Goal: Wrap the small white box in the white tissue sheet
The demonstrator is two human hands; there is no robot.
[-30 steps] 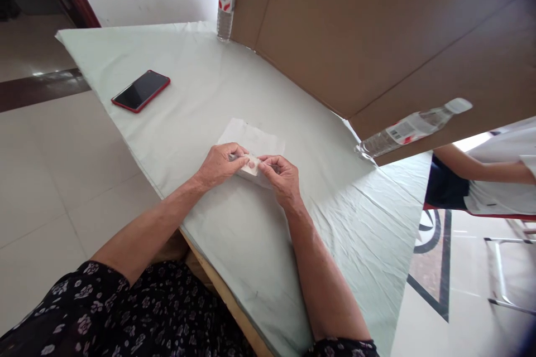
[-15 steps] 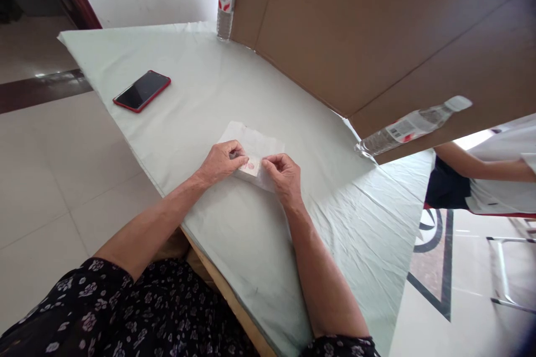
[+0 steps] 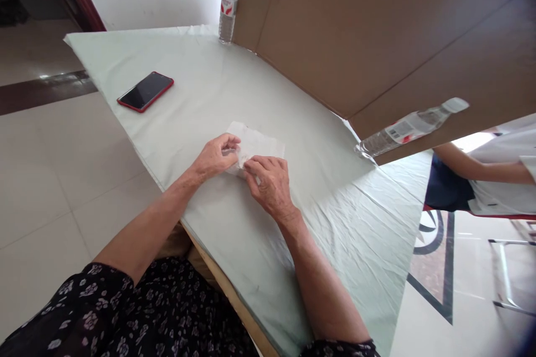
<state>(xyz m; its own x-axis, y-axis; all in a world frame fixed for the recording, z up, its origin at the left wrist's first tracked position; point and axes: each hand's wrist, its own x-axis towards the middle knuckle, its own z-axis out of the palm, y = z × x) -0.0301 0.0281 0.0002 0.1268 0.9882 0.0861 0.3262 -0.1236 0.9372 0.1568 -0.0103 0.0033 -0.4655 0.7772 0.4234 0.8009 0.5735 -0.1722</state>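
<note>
A thin white sheet [image 3: 262,142], perhaps paper or tissue, lies flat on the cloth between my hands. My left hand [image 3: 214,156] rests at its left edge, fingers curved and thumb held apart from them. From the right, my right hand [image 3: 270,183] reaches over the sheet with thumb and fingertips drawn together. At those fingertips shows a bit of a small pale piece of paper [image 3: 243,161]; the rest is hidden under my right hand.
A pale green cloth covers the table [image 3: 196,75]. On it lie a red-edged phone [image 3: 146,91] and a tall brown cardboard panel [image 3: 355,28], with water bottles [image 3: 227,8] at its ends. Beyond the panel, a person's forearm [image 3: 481,164] shows at the right.
My right hand has moved left over the small printed piece, covering its pink marks. The left thumb has come away from that piece, and the left fingers have opened slightly.
</note>
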